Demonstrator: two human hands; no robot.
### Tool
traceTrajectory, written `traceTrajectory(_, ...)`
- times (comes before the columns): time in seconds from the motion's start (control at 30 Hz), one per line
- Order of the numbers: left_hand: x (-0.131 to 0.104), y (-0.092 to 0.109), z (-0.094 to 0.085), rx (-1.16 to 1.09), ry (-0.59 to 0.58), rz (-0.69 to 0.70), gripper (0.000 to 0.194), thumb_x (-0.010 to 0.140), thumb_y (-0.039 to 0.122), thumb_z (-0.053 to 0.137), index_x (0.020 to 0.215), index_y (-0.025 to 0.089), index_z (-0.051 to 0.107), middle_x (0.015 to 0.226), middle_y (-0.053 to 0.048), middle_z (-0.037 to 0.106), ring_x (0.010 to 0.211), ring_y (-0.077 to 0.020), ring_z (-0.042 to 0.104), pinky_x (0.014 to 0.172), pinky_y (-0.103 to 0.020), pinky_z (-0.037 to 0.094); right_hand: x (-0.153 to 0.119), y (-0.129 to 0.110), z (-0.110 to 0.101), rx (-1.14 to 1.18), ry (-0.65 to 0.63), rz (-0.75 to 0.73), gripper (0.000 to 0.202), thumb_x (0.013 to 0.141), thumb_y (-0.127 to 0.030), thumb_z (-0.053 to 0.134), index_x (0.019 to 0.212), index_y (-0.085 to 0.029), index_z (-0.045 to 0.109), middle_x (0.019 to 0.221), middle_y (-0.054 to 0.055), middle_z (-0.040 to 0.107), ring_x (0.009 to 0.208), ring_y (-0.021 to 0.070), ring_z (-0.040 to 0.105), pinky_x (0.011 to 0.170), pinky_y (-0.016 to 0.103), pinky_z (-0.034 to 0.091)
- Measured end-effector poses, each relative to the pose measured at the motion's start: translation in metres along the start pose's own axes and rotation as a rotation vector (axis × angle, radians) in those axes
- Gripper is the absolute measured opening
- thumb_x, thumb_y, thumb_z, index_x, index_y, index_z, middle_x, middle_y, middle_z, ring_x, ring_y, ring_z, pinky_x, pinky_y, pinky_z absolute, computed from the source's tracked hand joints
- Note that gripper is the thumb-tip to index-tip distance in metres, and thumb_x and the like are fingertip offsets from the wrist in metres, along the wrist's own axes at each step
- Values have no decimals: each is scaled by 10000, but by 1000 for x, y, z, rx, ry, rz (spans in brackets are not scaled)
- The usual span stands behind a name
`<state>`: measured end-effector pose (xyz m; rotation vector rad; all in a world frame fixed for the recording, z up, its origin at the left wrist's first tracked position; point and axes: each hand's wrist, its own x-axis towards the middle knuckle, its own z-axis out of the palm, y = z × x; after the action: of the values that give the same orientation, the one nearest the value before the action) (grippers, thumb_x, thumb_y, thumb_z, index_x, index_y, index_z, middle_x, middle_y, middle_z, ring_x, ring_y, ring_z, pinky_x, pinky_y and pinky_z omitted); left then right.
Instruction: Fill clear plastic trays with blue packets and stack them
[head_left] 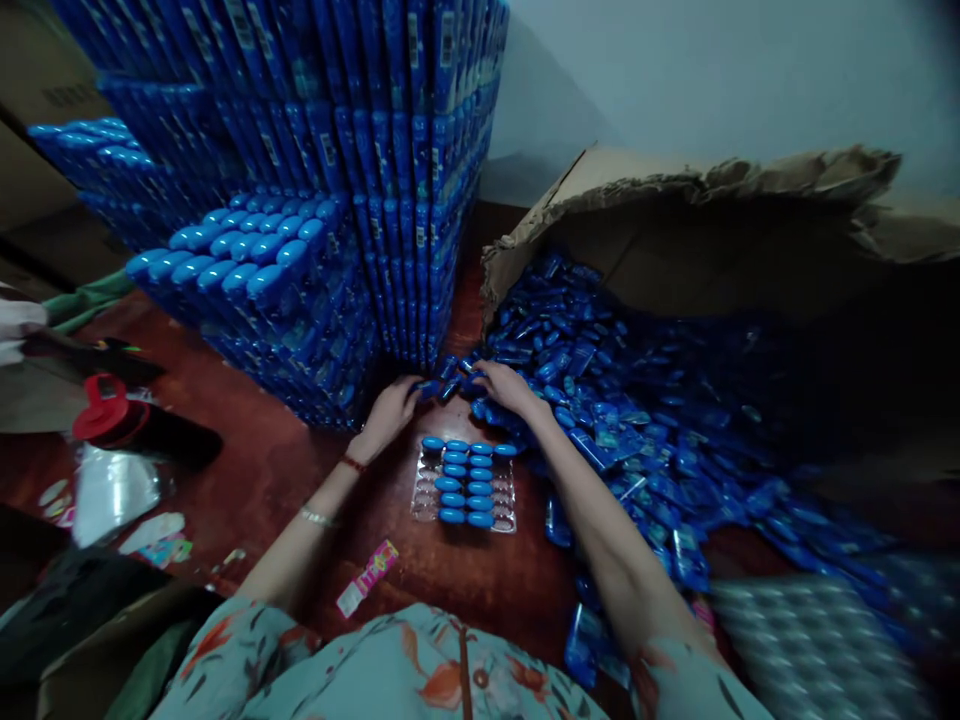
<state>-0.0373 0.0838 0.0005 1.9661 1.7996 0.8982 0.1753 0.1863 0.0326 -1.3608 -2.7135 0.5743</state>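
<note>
Blue capsule-shaped pieces (451, 484) are held in a clear plastic tray (424, 489), just short of both hands.
Nearest, a pink printed strip (367, 578) is laid flat on the red-brown surface (262, 450). Beyond it, the tray is filled along its two middle columns and across its far row. Past the tray, the left hand (391, 410) is placed with fingers bent against small blue packs (449, 388), and the right hand (506, 388) with fingers curled down at the edge of a blue pile (637, 430) — whether either is closed on a pack cannot be told. That pile is spread from a torn cardboard box (541, 212); to the left, tall stacks of blue packages (390, 190) are seen.
</note>
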Motion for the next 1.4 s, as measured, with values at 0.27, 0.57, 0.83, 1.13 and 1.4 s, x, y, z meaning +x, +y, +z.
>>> traceTrajectory(0.27,-134,14,-21,-266,178,-255,287,843,393,539,1023,172,570,945,-47,646,838,-179,635,749,-291,522,-151,32,-1,762,180,71,297,764,-423,627,947,-203,547,746,-18,603,620,138,573,585,253,465)
traceTrajectory(0.57,-115,19,9,-5,81,232,260,913,158,413,1135,189,546,999,-84,609,907,-174,565,774,-308,497,-166,0,61,296,302,-78,261,901,-198,375,1082,-211,563,1036,83,578,906,180,593,761,293,477)
traceTrajectory(0.83,-99,20,7,97,37,419,275,926,162,408,1187,184,493,999,-86,590,878,-158,556,734,-276,502,-157,-15,24,-171,-118,-66,342,810,-32,376,1051,-204,548,1029,58,563,738,132,578,601,237,372)
traceTrajectory(1.13,-86,17,8,181,-137,504,294,938,133,323,1167,167,504,1024,-99,586,937,-178,547,782,-314,496,-152,-35,29,-336,-171,-79,360,880,-78,320,1119,-195,563,1019,103,589,809,176,606,625,252,386)
traceTrajectory(1.4,-67,35,-9,285,-423,543,225,916,152,386,1024,174,582,1023,-82,567,914,-184,522,811,-323,453,-132,-19,4,-238,-81,-80,306,905,-192,391,1129,-253,590,1005,62,605,828,157,588,618,231,377)
